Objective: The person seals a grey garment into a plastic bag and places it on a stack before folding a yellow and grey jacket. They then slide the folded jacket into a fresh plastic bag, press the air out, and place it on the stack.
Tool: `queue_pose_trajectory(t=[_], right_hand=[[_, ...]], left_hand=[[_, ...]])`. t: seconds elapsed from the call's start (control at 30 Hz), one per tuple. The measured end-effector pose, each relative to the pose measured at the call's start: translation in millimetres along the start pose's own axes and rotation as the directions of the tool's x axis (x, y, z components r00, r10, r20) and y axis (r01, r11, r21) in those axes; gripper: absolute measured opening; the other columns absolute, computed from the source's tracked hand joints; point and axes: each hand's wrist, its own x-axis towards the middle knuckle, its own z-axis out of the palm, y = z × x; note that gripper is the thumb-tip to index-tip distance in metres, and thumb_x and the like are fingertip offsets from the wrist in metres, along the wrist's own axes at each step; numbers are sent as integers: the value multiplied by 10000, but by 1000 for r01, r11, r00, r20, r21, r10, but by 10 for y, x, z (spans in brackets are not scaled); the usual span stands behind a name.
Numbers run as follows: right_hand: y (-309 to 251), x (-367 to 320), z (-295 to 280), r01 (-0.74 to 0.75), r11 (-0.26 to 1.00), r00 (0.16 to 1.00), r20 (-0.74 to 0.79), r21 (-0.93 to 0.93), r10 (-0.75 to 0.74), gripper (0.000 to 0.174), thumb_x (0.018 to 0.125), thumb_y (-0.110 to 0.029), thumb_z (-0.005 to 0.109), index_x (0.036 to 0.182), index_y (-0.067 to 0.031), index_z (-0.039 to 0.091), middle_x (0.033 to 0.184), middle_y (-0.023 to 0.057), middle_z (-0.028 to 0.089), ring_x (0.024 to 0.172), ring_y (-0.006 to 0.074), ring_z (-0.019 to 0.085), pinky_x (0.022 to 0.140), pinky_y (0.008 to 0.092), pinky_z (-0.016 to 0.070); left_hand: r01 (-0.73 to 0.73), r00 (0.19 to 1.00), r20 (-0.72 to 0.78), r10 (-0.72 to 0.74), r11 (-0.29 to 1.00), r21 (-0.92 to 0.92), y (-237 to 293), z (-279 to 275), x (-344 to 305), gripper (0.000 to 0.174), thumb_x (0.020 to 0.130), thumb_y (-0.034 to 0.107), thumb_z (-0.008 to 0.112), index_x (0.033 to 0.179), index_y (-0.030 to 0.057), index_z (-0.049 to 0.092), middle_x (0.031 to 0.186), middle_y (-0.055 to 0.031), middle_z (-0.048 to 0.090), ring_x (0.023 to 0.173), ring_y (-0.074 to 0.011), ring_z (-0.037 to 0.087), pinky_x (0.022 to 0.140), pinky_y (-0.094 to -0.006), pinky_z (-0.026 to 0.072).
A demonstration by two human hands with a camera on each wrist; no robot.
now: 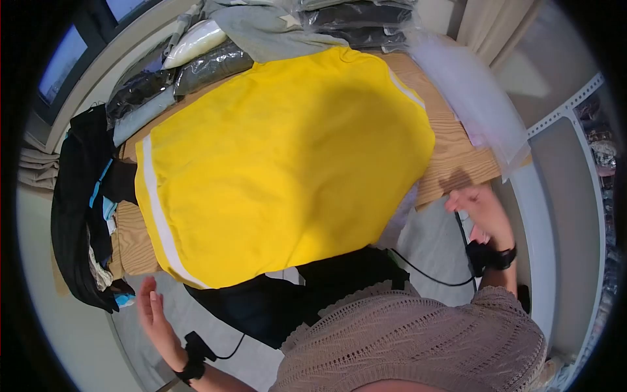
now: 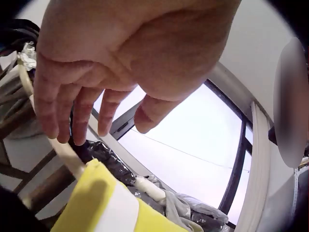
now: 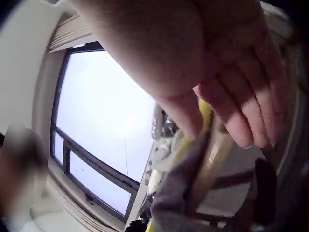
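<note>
A yellow cloth garment (image 1: pixel 261 163) with a white band near its left end lies spread over the wooden table, its front edge hanging over the table's edge. My left hand (image 1: pixel 157 320) is off the garment's lower left corner, fingers extended, holding nothing; in the left wrist view the hand (image 2: pixel 130 53) hangs above the yellow and white cloth (image 2: pixel 116 208). My right hand (image 1: pixel 480 209) is in the air right of the garment, fingers loosely bent and empty. In the right wrist view the hand (image 3: pixel 217 72) has relaxed fingers, with grey cloth (image 3: pixel 176 193) below.
Plastic-wrapped packages (image 1: pixel 215 65) and a grey garment (image 1: pixel 274 32) line the table's back. Black clothing (image 1: pixel 81 209) hangs at the left end. Clear plastic bags (image 1: pixel 470 98) lie at the right. The wooden tabletop (image 1: pixel 457 153) shows beside the garment; a cable (image 1: pixel 431 279) runs to the right wrist.
</note>
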Motion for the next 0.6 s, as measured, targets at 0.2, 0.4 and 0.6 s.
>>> queue_pose_trajectory(t=[0.2,0.4,0.6], right_hand=[[810,298,1271,-217,244,913,284,945,-292,416,961,-237,475,1307,-9,436,1280,85,526,1168,205,486,1010,353,359],[253,171,1586,308,624,874,45,718,-483,463,1005,-376,319,1371,-96,355,1383,111,411,1264,243,414,1106,388,259],[184,125,1266,-514,15,596,370,858,-712,549,957,-462,375,1361,-91,356,1252,124,537,1072,242,581,788,410,544]], left_hand=[[203,979,89,-183,916,-345,-251,405,-241,452,956,337,502,1281,23,482,1229,-106,548,1156,-195,495,996,-348,345],[167,981,161,-105,883,-439,-318,663,-116,439,958,268,512,1263,-43,456,1209,-103,555,1112,-168,506,980,-312,365],[387,908,376,-185,714,-583,-392,620,91,380,937,236,541,1222,-9,487,1197,-116,587,1039,-224,604,856,-347,497]])
